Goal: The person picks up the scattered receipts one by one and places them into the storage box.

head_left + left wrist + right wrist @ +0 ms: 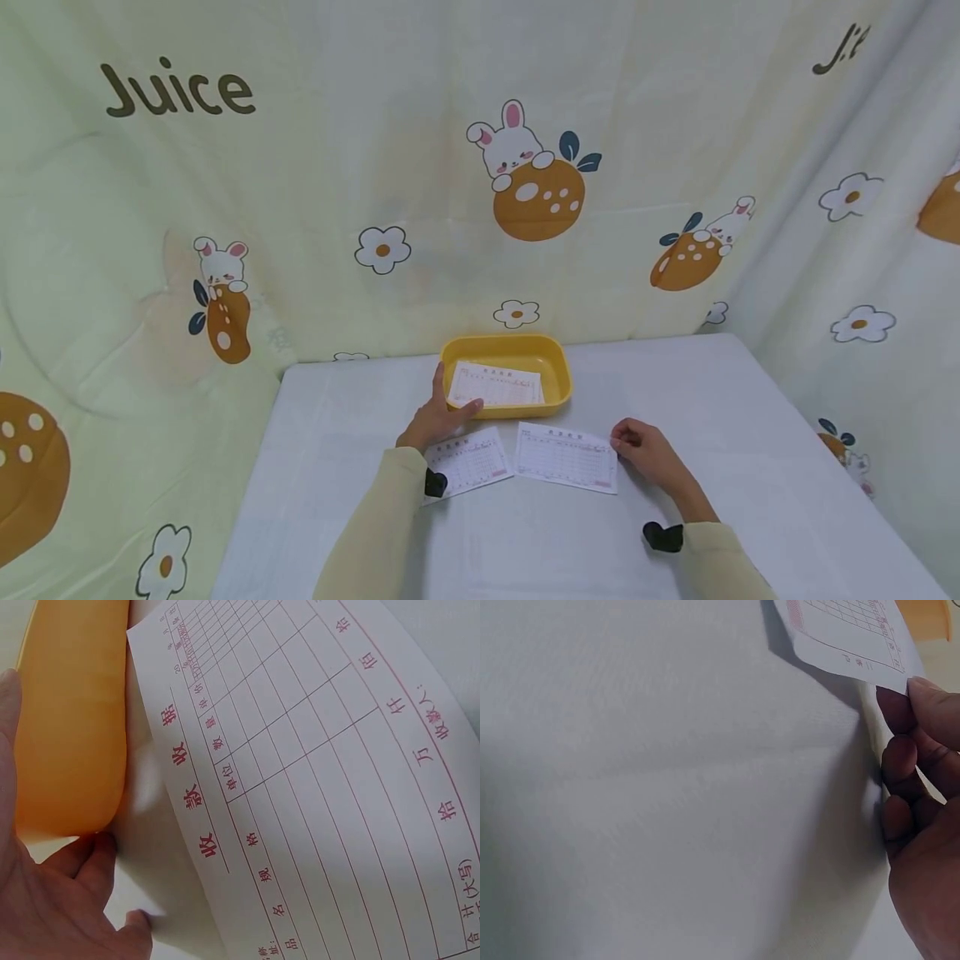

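My left hand (437,419) holds the near left corner of a yellow plastic tray (555,371). Its thumb lies over the front rim while one finger points along the left side. In the left wrist view, curled fingertips (101,862) sit against the tray's orange-looking wall (75,727). My right hand (647,450) pinches the upper right corner of a printed receipt slip (566,458) between thumb and index finger. That corner is lifted off the table in the right wrist view. Another receipt slip (471,460) lies to the left, partly behind my left wrist.
Inside the tray lies one more printed slip (495,385). A white-covered table (540,542) carries everything, and its back edge meets a patterned curtain (420,167). More curtain (847,250) hangs along the right side.
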Demonstrator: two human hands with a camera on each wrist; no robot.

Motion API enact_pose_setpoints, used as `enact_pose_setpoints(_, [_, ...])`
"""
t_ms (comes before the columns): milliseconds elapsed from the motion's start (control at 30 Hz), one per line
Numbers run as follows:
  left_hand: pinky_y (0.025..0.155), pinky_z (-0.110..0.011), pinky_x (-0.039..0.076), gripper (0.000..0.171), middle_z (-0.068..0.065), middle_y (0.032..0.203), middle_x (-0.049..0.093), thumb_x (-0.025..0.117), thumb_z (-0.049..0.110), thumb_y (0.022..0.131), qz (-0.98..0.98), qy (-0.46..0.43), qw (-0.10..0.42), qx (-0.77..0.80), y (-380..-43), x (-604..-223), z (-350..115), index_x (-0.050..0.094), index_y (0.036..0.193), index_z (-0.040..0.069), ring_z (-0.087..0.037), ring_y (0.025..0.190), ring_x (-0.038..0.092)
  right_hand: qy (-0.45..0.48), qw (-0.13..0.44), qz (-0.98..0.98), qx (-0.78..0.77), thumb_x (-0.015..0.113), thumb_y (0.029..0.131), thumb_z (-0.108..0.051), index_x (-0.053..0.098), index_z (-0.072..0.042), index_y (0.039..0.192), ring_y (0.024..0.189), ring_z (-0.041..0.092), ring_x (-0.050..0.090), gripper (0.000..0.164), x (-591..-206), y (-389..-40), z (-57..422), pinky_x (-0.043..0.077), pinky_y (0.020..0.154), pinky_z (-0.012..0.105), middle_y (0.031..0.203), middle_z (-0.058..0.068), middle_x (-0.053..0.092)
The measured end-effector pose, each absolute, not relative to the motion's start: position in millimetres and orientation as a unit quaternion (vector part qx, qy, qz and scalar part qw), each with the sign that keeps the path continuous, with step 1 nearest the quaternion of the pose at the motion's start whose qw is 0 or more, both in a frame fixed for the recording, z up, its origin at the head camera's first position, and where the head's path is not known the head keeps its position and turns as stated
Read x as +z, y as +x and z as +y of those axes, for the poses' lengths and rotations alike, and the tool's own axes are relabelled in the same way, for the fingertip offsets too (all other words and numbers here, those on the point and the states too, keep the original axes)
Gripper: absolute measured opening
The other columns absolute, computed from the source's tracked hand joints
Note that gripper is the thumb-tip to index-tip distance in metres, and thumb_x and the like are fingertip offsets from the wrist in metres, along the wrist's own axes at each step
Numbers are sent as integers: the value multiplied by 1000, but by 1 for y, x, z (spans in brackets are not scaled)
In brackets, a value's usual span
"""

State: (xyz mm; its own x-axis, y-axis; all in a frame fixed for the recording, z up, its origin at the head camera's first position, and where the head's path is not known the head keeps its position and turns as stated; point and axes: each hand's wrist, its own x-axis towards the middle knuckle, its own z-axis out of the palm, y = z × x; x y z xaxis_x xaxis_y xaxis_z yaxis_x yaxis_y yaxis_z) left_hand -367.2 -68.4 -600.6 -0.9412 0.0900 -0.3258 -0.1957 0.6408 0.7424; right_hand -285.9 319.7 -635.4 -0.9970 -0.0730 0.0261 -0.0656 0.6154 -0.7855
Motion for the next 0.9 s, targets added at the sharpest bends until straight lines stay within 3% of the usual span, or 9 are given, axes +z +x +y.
enact_pose_setpoints(233, [118, -67, 34, 117, -21, 172, 30, 69, 68, 95, 894, -30, 175, 411, -366, -598, -67, -12, 172, 34, -52, 147, 42, -56, -25, 891, -449, 68, 99, 9, 66, 1, 100, 80, 18, 58, 8, -627, -282, 325, 49, 70, 26, 89, 6, 65])
enact_pose_setpoints(900, [117, -69, 34, 117, -24, 171, 32, 71, 65, 95, 895, -23, 157, 418, -365, -597, -66, -8, 173, 28, -54, 146, 42, -84, -51, 894, -437, 65, 103, 5, 65, 2, 106, 86, 23, 58, 5, -571, -288, 324, 50, 70, 27, 93, 8, 66])
